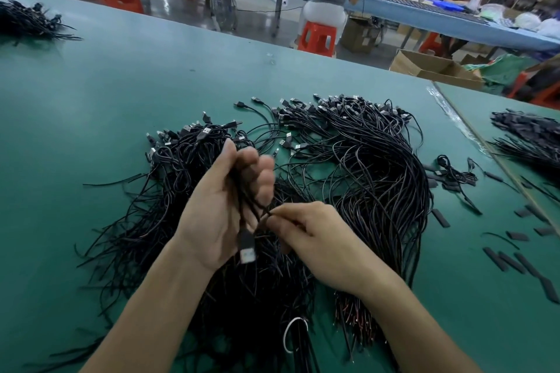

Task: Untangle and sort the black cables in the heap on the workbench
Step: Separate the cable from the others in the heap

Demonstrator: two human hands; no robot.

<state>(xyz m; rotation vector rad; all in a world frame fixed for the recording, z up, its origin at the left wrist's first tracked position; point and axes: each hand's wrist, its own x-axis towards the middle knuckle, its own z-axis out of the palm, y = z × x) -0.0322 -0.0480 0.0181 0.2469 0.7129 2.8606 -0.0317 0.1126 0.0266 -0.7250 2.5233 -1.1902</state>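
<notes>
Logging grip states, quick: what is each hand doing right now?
Left hand: closed around a small bunch of black cables.
Right hand: pinching one strand of that bunch.

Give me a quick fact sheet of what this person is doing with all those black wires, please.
place: green workbench
main pile: heap of black cables, tangled
left hand: grips a small bunch, with a USB plug hanging below the palm
right hand: pinches one strand of that bunch
other piles: far-left pile; far-right pile
loose bits: short black pieces on the right
</notes>
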